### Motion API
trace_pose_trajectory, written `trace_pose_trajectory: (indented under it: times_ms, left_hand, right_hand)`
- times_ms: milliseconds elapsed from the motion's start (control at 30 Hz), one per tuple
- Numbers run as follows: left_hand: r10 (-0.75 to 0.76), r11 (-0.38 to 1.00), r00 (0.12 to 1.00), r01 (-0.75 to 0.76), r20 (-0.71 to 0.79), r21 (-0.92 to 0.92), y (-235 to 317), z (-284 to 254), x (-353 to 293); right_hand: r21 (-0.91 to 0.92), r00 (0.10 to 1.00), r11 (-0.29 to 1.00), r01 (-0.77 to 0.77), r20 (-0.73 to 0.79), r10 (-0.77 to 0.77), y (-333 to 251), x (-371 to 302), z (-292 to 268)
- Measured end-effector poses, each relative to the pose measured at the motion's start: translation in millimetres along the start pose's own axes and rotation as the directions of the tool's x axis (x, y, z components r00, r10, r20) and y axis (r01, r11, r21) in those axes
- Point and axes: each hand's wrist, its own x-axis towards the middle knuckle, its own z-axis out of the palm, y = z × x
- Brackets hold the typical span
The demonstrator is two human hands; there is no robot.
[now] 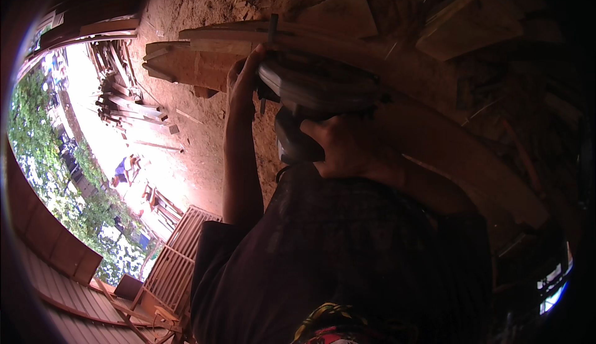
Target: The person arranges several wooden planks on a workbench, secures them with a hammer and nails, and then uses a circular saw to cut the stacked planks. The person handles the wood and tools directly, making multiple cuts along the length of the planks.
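Right hand (344,145): closed around the rear grip of a dark power tool (316,86), thumb on top. Left hand (241,89): at the tool's front end, thumb up, fingers mostly hidden; can't tell if it grips the tool body or just steadies it.

Tool sits between the hands, body ahead of the right one, with a slim upright bar (272,28) just beyond the left thumb. Long boards (205,61) run left and ahead of the left hand, passing behind the tool. Contact between tool and wood is hidden.

Progress: my read is mid-operation, tool in both hands at the stock. Can't see a finished edge or a cut line, so done vs. left is unclear. Shadow to the right of the right hand hides most of that side.

Containers: can't make any out, so no contents to report.

Further out: loose wide panel (341,15) ahead of both hands, timber pile (118,95) well left of the left hand, slatted wooden frame (183,238) left and nearer the body. Another person (126,170) is bent over far left, apart from this work.
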Motion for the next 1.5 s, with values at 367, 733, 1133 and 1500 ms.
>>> trace_pose_trajectory:
  times_ms: [367,733,1133,1500]
  left_hand:
    - [0.008,1.000,1.000,-0.008,-0.012,0.008,-0.4,-2.2,2.5]
    - [0.003,1.000,1.000,-0.002,-0.013,0.028,2.8,-4.1,2.7]
    - [0.003,1.000,1.000,-0.003,-0.023,-0.002,-0.7,-8.1,7.5]
    - [0.001,1.000,1.000,-0.002,-0.008,-0.016,2.9,-8.3,7.4]
  right_hand:
    - [0.004,1.000,1.000,-0.008,0.026,0.008,-1.8,3.1,-1.0]
    - [-0.014,1.000,1.000,-0.005,0.020,0.005,-3.0,6.4,-0.5]
    - [-0.011,1.000,1.000,0.009,0.008,-0.009,-5.3,9.4,-0.6]
    - [-0.017,0.999,1.000,-0.004,0.037,0.005,-4.7,12.1,-0.2]
